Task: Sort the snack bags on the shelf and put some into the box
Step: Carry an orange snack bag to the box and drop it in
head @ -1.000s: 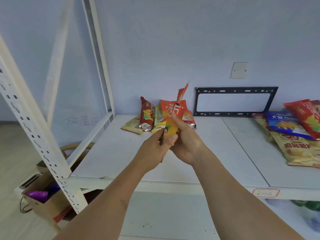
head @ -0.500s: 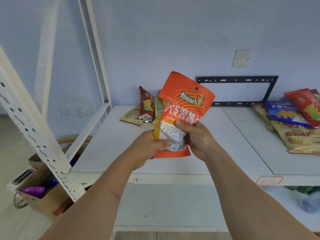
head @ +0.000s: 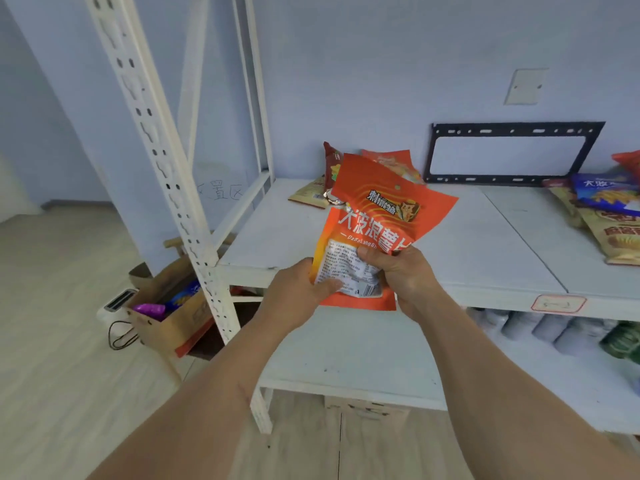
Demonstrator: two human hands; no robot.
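- Both hands grip the lower part of one orange snack bag (head: pixel 377 220), held upright in front of the shelf's near edge: the left hand (head: pixel 298 292) is clamped on its lower left corner with the thumb across the white label panel, and the right hand (head: pixel 401 275) is closed on its lower right side.
- Half a second earlier the bag was held higher against the far wall; the view has since swung left and down, bringing the cardboard box (head: pixel 166 317) on the floor at left much further into frame. A second earlier the bag was edge-on between the hands at the far pile.
- That shift suggests the bag has been picked out and is bound for the box, though it has not yet left the shelf front.
- The bag's front carries large white Chinese characters, with "DaBoLangSh…" in Latin letters beneath, the rest hidden by the right hand; the white panel's small print is too fine to read.
- Far behind it, more bags (head: pixel 318 192) lie on the white shelf (head: pixel 467 251); a further pile (head: pixel 609 216) sits at far right, its blue bag showing "大波".
- Handwritten characters (head: pixel 221 194) mark the wall at left; a red-bordered tag (head: pixel 558 303) on the shelf edge is illegible.
- The box already holds a purple packet (head: pixel 149 310) and a blue one.
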